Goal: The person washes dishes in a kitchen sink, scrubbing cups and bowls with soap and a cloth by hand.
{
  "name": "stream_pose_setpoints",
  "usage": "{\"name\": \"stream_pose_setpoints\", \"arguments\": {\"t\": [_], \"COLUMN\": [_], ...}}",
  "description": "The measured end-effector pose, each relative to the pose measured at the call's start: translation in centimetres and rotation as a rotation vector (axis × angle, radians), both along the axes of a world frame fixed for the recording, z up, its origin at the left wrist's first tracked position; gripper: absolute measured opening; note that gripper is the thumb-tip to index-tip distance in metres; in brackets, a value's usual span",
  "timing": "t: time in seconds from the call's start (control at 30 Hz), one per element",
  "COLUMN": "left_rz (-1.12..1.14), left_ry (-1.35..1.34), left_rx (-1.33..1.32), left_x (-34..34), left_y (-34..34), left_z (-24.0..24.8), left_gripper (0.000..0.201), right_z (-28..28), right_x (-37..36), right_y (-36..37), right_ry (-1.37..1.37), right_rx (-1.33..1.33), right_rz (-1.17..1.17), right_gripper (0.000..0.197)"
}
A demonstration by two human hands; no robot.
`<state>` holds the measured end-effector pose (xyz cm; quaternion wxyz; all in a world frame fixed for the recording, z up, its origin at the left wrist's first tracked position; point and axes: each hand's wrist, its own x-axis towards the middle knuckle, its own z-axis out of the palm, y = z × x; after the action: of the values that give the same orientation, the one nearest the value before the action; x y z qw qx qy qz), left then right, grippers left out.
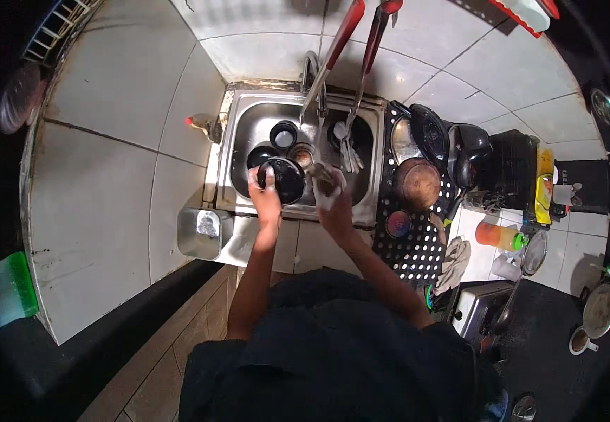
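One dish (287, 181) gripped by left hand (266, 198) | right hand (334, 193) clutches likely scrubber (317, 172) | I judge washing midway; cup (284, 133), cutlery (348, 153) pending

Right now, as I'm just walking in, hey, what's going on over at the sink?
A person is standing at the metal sink. Their left hand holds a round black dish over the basin, and their right hand, with what looks like suds on it, grips a greyish pad too blurred to name exactly. A black cup and some cutlery are in the sink. To its right, a brown round pan sits on a spotted mat.
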<state>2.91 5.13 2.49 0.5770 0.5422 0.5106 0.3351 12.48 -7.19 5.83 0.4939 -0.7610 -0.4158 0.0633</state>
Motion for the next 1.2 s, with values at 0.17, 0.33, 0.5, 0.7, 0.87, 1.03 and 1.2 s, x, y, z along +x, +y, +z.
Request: {"name": "stream_pose_setpoints", "arguments": {"t": [0.17,0.33,0.5,0.7,0.87,1.03,1.2], "left_rz": [-0.022,-0.148,-0.186,-0.174,-0.140,-0.137,-0.179], "left_ry": [-0.560,-0.732,-0.559,-0.639,-0.555,-0.403,-0.485], "left_rx": [-0.494,-0.936,-0.504,-0.737,-0.580,-0.318,-0.487], "left_x": [-0.8,-1.1,0.3,0.9,0.7,1.2,1.4], "left_y": [-0.9,-0.7,-1.4,-2.4,-1.8,-2.0,-4.0], "left_z": [-1.9,-3.3,-2.0,-1.2,-2.5,-3.0,-3.5], "left_gripper": [0.021,0.018,0.032,0.035,0.031,0.033,0.038], "right_z": [5.3,-0.6,-1.7,-4.4,-3.4,-1.2,-4.4], "right_x": [1.1,1.2,-0.2,0.0,0.3,1.8,0.6], "right_y": [1.9,3.3,3.1,4.1,4.5,0.9,1.2], "right_ry": [-0.179,-0.615,-0.469,-0.207,-0.457,-0.305,-0.131], "right_rx": [-0.211,-0.626,-0.421,-0.392,-0.500,-0.718,-0.293], "right_rz": [0.254,0.381,0.324,0.397,0.269,0.629,0.563], "right_gripper": [0.035,0.020,0.016,0.019,0.016,0.018,0.019]}}
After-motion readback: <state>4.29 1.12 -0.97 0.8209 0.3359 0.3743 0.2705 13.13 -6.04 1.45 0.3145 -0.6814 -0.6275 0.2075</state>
